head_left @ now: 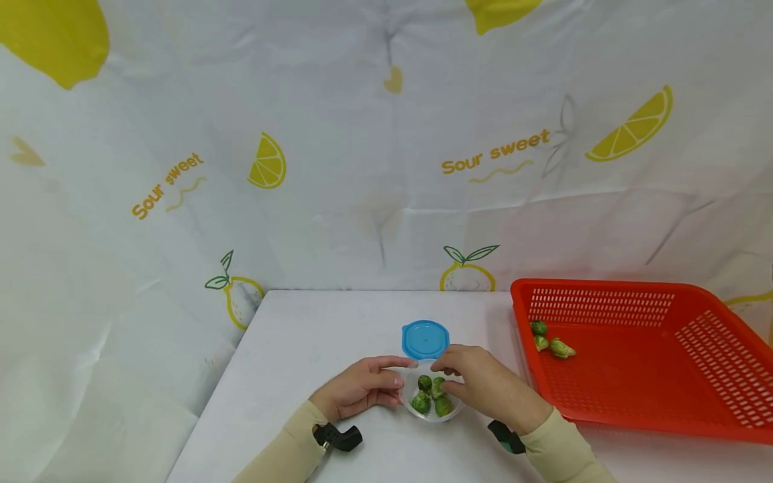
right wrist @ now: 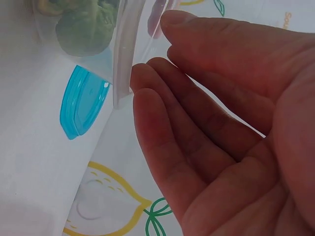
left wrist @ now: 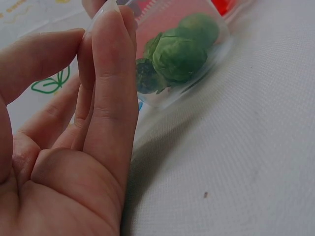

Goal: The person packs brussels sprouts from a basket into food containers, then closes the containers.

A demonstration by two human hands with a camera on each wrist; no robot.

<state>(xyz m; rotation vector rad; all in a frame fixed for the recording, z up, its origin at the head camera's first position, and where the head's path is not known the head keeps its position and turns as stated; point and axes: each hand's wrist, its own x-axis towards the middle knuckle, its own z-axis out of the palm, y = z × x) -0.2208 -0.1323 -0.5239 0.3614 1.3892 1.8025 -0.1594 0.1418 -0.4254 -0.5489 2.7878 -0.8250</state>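
Note:
A clear plastic bowl [head_left: 433,418] stands on the white table with several green Brussels sprouts [head_left: 421,402] inside. My left hand [head_left: 368,389] holds its left side, the rim pinched between thumb and fingers in the left wrist view. Over the bowl's right side hovers my right hand [head_left: 483,382], fingers loosely bent and thumb apart. In the right wrist view nothing shows between those fingers, whose tips are right beside the bowl's rim [right wrist: 125,54]. A blue lid [head_left: 426,339] lies flat just behind the bowl.
A large red plastic basket [head_left: 622,369] with slotted walls stands on the right. Some loose sprouts [head_left: 561,348] lie at its left end. Behind the table hangs a white cloth [head_left: 338,221] printed with lemons. Each wrist wears a black strap [head_left: 341,437].

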